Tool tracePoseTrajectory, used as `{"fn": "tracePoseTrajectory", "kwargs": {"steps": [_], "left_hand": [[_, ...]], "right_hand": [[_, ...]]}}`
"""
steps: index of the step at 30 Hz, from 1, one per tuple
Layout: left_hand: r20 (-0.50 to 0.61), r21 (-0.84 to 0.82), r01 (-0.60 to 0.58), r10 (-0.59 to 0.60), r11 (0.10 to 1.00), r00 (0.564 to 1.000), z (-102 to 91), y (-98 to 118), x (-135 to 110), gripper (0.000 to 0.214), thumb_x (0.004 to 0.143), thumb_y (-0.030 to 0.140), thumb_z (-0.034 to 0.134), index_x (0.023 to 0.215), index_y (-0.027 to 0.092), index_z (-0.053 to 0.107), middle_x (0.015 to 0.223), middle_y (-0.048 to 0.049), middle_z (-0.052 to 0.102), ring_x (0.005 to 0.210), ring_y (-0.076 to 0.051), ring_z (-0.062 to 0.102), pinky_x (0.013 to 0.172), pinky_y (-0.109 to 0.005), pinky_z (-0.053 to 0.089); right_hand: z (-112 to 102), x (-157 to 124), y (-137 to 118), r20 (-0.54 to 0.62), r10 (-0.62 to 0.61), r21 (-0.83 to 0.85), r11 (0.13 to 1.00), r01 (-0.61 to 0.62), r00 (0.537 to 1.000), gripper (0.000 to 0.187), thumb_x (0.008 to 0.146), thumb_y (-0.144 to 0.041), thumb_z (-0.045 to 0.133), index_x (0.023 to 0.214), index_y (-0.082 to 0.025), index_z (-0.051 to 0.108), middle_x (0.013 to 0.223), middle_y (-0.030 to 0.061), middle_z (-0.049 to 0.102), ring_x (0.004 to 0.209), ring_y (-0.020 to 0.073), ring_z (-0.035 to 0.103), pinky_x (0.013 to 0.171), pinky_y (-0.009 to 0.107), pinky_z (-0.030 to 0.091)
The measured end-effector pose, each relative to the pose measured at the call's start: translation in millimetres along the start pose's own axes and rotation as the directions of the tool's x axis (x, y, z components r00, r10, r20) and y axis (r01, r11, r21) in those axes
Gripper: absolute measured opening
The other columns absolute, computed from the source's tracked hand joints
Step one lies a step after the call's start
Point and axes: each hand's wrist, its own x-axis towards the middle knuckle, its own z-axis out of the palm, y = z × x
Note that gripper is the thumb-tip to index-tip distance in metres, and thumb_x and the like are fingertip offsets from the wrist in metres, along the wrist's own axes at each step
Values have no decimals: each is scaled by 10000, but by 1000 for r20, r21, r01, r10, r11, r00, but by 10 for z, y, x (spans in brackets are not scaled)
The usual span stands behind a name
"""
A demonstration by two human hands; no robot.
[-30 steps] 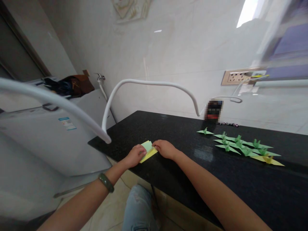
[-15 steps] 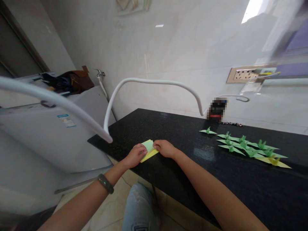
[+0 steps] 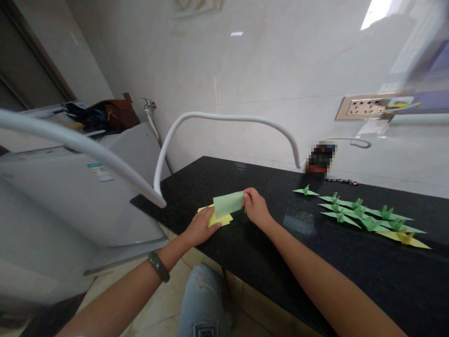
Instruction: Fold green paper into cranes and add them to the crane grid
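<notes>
A sheet of green paper (image 3: 228,204) is pinched at its right edge by my right hand (image 3: 255,206), whose fingers are closed on it. It is lifted and tilted above some yellow paper sheets (image 3: 221,221). My left hand (image 3: 202,226) grips these yellow sheets from the left, with the thumb along the near side. Part of the yellow paper is hidden under the green sheet and my fingers. To the right, several folded green paper cranes (image 3: 359,211) and one yellow paper crane (image 3: 406,237) stand on the black countertop (image 3: 280,262).
A white bent tube-like arm (image 3: 228,118) arches over the counter's back. A pixelated dark object (image 3: 320,159) stands by the wall near a power socket strip (image 3: 361,107). At left is a white appliance (image 3: 70,196) with a brown bag (image 3: 121,116) on top.
My right hand has moved up and to the right, pulling the green sheet off the yellow paper. My left hand has stayed on the yellow sheets. The camera view has shifted slightly.
</notes>
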Motion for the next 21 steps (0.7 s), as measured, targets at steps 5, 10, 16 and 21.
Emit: {"fn": "tracePoseTrajectory", "kwargs": {"steps": [5,10,16,21], "left_hand": [[-139,-41,46,-51,998,989,-35,225,-29,601,658,459,532,1162,161,399,1230,-112,407,1200,-278,242,991,-442,154],[217,-755,287,-189,589,958,39,1037,95,550,719,580,335,1050,158,461,1034,-128,542,958,-217,514,830,-392,387],[627,-742,671,336,-18,703,350,1709,597,708,634,691,305,950,98,527,798,-132,604,679,-211,591,504,-306,456],[461,-887,458,136,57,877,715,1907,891,322,592,325,638,811,102,565,712,-74,594,561,-125,549,500,-254,433]], "right_hand": [[-654,-323,150,-137,83,84,994,-72,987,211,834,-320,283,880,-193,444,662,16,578,492,114,520,538,236,403],[-1247,-832,242,-205,137,184,978,-100,969,180,801,-357,384,890,-221,461,633,26,583,556,157,550,574,286,430],[-1627,-1148,462,-195,130,344,937,-57,972,166,774,-363,450,877,-236,481,731,48,588,617,177,565,627,341,454],[-1679,-1126,685,-250,337,525,835,-165,908,258,754,-406,468,958,-249,473,827,50,573,637,175,565,550,320,466]]}}
